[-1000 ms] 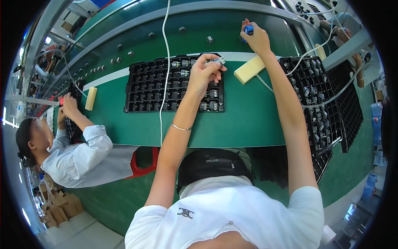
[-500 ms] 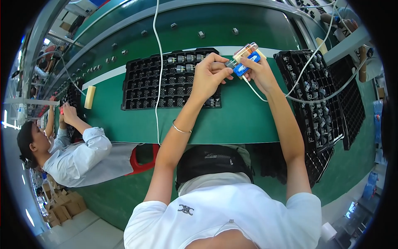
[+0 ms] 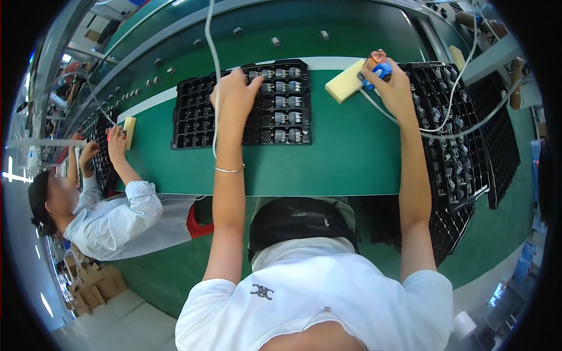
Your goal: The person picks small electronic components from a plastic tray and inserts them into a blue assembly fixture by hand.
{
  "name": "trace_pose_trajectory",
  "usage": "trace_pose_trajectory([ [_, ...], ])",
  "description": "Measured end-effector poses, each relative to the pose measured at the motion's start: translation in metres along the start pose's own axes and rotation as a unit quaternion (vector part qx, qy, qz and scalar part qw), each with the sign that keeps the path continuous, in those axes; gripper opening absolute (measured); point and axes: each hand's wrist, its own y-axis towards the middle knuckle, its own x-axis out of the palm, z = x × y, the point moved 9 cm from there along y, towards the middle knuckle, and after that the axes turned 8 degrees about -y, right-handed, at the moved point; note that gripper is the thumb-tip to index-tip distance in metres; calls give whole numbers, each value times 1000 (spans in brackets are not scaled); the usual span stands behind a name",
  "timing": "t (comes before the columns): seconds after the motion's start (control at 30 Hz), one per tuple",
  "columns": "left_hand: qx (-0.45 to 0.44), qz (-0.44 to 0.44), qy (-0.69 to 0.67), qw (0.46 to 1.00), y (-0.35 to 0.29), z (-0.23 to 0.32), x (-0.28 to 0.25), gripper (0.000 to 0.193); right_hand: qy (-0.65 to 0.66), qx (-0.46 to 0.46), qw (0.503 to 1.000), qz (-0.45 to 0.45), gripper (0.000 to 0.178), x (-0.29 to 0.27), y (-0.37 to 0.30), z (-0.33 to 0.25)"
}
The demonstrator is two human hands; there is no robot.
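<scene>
Seated at the green desk (image 3: 351, 164), we rest our left hand (image 3: 234, 93) flat, fingers spread, on the black compartment tray (image 3: 193, 117), gripping nothing we can see. Our right hand (image 3: 389, 82) has its grip closed around a small blue tool (image 3: 380, 69) beside the yellow sponge block (image 3: 345, 88). We judge a part-placement step underway; the next move likely calls for locating a tray cell precisely.

A short-sleeved white cotton shirt (image 3: 316, 292) with a small dark chest emblem (image 3: 262, 291), bare forearms, and a thin silver wrist bangle (image 3: 229, 170).
</scene>
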Motion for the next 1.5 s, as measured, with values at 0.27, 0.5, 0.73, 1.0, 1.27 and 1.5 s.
trace_pose_trajectory([
  [0.27,-8,-23,67,997,4,-15,22,35,-104,-24,993,49,40,10,-15,-27],
  [0.5,69,41,-134,988,-3,15,-3,24,-99,-30,992,76,38,11,-17,-24],
  [0.73,10,-115,-528,841,-5,52,35,18,-95,-39,991,86,38,10,-17,-22],
  [1.0,-39,-219,-744,630,-13,61,78,11,-82,-55,993,64,39,15,-2,-29],
  [1.27,-103,-157,-724,664,-26,11,80,26,-115,-74,991,8,44,81,86,-30],
  [1.5,-92,-157,-748,638,-21,44,84,10,-219,-85,970,61,33,66,127,-10],
])
